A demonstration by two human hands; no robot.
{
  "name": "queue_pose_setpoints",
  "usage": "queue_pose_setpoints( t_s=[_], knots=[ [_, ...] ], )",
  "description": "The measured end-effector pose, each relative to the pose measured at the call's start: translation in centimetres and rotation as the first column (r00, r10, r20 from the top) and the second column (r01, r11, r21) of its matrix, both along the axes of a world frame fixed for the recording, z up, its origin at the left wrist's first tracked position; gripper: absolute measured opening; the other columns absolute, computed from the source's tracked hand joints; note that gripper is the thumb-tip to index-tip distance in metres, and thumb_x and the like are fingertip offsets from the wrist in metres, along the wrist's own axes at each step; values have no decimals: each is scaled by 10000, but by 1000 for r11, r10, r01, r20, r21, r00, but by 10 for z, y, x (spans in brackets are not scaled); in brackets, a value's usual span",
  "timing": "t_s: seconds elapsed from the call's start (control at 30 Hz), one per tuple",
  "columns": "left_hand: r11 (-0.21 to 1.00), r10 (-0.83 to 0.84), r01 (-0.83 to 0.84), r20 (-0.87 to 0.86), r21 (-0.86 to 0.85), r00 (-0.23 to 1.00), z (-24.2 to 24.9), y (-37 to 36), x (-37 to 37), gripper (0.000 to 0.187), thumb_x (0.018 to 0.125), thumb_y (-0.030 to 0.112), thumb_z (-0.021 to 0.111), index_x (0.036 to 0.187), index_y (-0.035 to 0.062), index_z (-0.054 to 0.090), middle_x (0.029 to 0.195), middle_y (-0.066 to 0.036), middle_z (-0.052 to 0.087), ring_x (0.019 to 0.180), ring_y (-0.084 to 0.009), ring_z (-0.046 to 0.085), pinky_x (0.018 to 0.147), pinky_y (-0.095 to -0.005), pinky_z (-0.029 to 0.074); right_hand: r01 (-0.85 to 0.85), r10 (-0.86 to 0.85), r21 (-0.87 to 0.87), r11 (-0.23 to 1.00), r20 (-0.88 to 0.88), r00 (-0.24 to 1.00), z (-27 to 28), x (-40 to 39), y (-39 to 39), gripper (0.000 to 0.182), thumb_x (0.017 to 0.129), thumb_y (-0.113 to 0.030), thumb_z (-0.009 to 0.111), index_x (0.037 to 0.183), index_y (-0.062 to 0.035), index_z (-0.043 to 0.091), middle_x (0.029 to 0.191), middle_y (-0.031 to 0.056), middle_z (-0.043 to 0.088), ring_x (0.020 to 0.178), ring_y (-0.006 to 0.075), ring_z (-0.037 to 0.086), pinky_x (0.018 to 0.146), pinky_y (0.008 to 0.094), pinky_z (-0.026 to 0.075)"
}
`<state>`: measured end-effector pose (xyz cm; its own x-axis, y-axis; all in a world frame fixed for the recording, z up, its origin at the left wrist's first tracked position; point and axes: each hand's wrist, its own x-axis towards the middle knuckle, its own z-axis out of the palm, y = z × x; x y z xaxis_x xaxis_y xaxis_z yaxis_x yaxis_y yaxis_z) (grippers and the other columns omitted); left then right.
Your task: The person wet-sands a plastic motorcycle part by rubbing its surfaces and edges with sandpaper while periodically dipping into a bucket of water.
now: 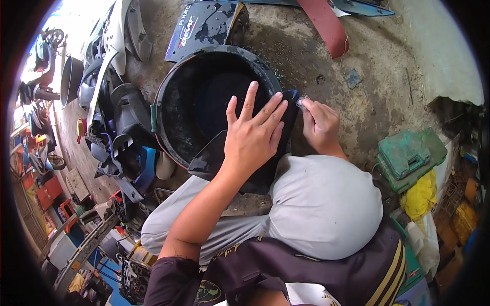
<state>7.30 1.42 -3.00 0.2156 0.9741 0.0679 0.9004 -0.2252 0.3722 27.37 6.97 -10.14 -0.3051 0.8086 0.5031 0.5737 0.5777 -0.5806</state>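
A dark panel (289, 120) lies tilted across the right rim of a round black tub (171, 109). Over the tub's lower right side, my left hand (254, 130) rests on the panel with its fingers spread. My right hand (320, 122) is closed in a pinch at the panel's upper right corner, holding a small tuft of wiry scrubbing material (301, 100) against the edge. The inside of the tub is dark, and its contents are hard to make out.
Behind the tub stands a wet black panel with lettering (204, 30). A red strip (326, 28) lies at the top. Vehicle body parts (130, 109) pile up on the left. A green case (406, 155) and yellow cloth (421, 194) are at right.
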Motion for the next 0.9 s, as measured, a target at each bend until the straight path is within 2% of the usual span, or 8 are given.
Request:
queue_pose_setpoints(
  t_s=[0.27, 0.37, 0.43, 0.57, 0.7, 0.73, 0.83, 0.9],
  knots=[
    [1000, 3, -3, -11, 1, 1000, -2, -1, -1, 494, 953, 211, 760, 1444, 248, 724, 1553, 43, 655, 1627, -354, 363, 1268, -618, 232, -46, 46, -4, 999, 19, 999, -4, 8, 3, 245, 939, 12, 715, 1177, -43, 730, 906, 119, 751, 756, 328, 729, 673, 429, 548],
    [1000, -4, 4, 7, 20, 1000, -4, -1, -1, 463, 975, 257, 738, 1436, 229, 728, 1552, 51, 643, 1620, -348, 364, 1249, -649, 239, -56, 56, -28, 998, 20, 998, -2, 7, 4, 238, 937, 5, 721, 1169, -41, 735, 914, 112, 753, 756, 327, 725, 676, 421, 550],
    [1000, -1, 1, 6, 3, 1000, -1, -2, 0, 479, 958, 228, 755, 1436, 234, 729, 1554, 43, 650, 1626, -353, 359, 1262, -626, 239, -48, 50, -38, 998, 62, 997, -1, 11, 4, 236, 935, 4, 724, 1167, -41, 736, 914, 110, 752, 754, 327, 721, 680, 421, 551],
    [1000, 4, -4, 17, -9, 1000, 0, 0, 0, 483, 951, 216, 763, 1433, 231, 733, 1555, 34, 653, 1629, -361, 354, 1269, -611, 240, -35, 35, 29, 999, 20, 999, -7, 11, 3, 250, 911, 26, 723, 1149, -49, 737, 883, 101, 732, 722, 325, 698, 658, 434, 531],
    [1000, 2, -2, 9, -9, 1000, 0, 1, -1, 479, 952, 218, 762, 1430, 230, 735, 1553, 33, 656, 1630, -364, 351, 1273, -606, 235, -42, 43, -13, 999, 60, 997, -4, 13, -3, 252, 902, 29, 726, 1142, -51, 734, 883, 102, 733, 729, 324, 700, 662, 429, 534],
    [1000, 0, 0, 2, -8, 1000, 0, 1, -1, 474, 957, 212, 757, 1430, 227, 735, 1551, 32, 658, 1629, -365, 352, 1274, -603, 233, -37, 37, -11, 999, -16, 999, -4, 8, -5, 263, 904, 30, 730, 1153, -54, 732, 860, 96, 717, 713, 320, 689, 657, 432, 529],
    [1000, 5, -5, 7, -13, 1000, 0, 0, 0, 472, 957, 219, 758, 1429, 231, 735, 1547, 32, 661, 1628, -362, 358, 1276, -601, 226, -43, 43, 25, 999, 31, 999, 1, 4, 8, 252, 906, 27, 739, 1143, -58, 736, 861, 95, 722, 704, 308, 697, 639, 424, 532],
    [1000, 2, -2, 10, -14, 1000, 0, -1, 0, 469, 961, 221, 755, 1429, 233, 735, 1548, 33, 660, 1628, -361, 359, 1277, -601, 225, -45, 46, -33, 998, 23, 999, 1, 6, 4, 226, 912, 22, 742, 1124, -58, 741, 868, 101, 727, 713, 305, 704, 646, 417, 542]
  ],
)
